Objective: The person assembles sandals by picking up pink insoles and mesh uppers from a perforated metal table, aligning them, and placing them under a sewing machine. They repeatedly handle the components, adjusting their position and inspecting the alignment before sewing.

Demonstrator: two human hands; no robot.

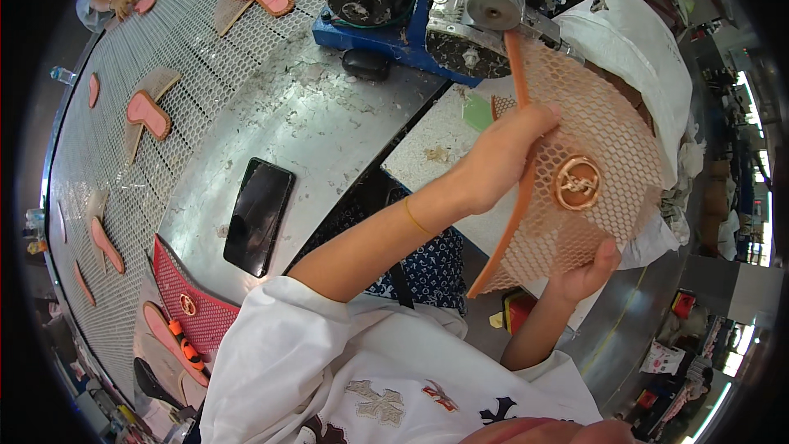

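Note:
A peach honeycomb-mesh panel [616,115] with an orange edge strip [514,218] and a round gold emblem [577,182] is spread between my hands. My left hand [511,152] is closed over the strip, its thumb end resting on the mesh. My right hand [585,274] grips the lower edge, with part of its fingers hidden by the panel. The strip's far end reaches up to the round metal wheel [496,4] of a machine with a blue base [386,48]. Whether the wheel touches the strip cannot be made out.
A black phone [259,216] lies on the metal table [304,115]. To its left, a mesh conveyor [193,57] carries several pink pieces. A red mesh piece [193,300] and an orange-black tool [187,347] lie near left. A white sack [637,41] hangs right of the machine; a co-worker's hand [123,6] shows far left.

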